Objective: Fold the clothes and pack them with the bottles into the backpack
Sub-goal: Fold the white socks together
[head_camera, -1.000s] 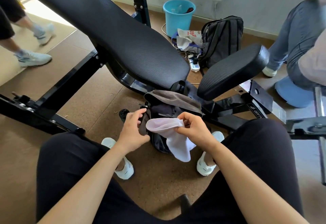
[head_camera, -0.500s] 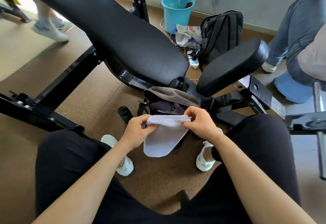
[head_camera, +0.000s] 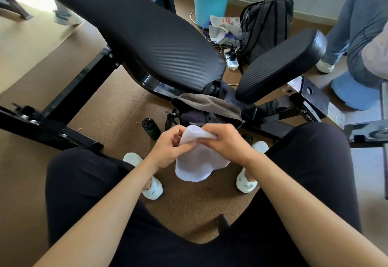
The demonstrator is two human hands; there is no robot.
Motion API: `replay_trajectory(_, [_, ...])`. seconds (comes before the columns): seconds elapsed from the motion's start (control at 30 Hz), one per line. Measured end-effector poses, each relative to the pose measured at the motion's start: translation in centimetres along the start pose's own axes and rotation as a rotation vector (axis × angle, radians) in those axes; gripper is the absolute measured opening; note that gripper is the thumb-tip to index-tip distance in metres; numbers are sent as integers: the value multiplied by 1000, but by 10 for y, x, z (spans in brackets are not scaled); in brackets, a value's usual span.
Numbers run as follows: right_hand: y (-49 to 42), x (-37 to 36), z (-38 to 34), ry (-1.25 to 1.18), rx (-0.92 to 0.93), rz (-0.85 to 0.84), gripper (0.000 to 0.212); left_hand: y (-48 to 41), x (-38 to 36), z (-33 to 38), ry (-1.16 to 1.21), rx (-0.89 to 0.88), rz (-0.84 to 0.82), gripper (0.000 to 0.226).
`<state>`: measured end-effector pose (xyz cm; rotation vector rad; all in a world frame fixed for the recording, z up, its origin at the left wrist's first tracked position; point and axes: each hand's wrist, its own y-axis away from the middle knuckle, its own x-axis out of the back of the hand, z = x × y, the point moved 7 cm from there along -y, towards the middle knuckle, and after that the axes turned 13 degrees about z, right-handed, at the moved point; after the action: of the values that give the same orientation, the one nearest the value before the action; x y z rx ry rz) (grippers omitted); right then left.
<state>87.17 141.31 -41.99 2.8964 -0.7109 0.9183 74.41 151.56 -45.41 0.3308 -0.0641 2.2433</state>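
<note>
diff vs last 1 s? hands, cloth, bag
The left hand let go of the backpack edge and took hold of the white cloth beside the right hand; the two hands then drew together, bunching its top edge. The right hand kept its grip. The backpack and dark bottle on the floor stayed put.

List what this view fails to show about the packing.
Head view only:
- white cloth: bunched between left hand and right hand; garment type unclear.
- backpack interior: its flap and both hands cover most.
- dark object by the right hand: mostly hidden; possibly a bottle.
- someone's shoes, top left: blurred.
</note>
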Motion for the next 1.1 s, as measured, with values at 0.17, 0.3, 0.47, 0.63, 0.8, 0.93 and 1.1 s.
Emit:
replay_trajectory(0.17, [-4, 42, -4, -207, -61, 78, 15, 8, -14, -33, -194, 169, -174, 55])
replay_trajectory(0.3, [-8, 78, 19, -426, -215, 338, 18, 11, -15, -49, -346, 270, -178, 64])
replay_trajectory(0.47, [-12, 102, 68, -297, -429, 555, 29, 1, 4, -55, -290, 392, 19, 32])
replay_trajectory(0.63, [-8, 99, 99, -122, -591, 608, 25, 0, 35, -58, 322, 604, 401, 29])
replay_trajectory(0.8, [-8, 67, 110, 163, -583, 434, 26, 0, 47, -62, 132, 558, 603, 27])
replay_trajectory(0.93, [-1, 46, 115, 328, -602, 348, 27, 1, 55, -58, -455, 424, 612, 23])
replay_trajectory(1.1, [0, 22, 107, 295, -606, 315, 30, 0, 49, -54, -491, 423, 579, 30])
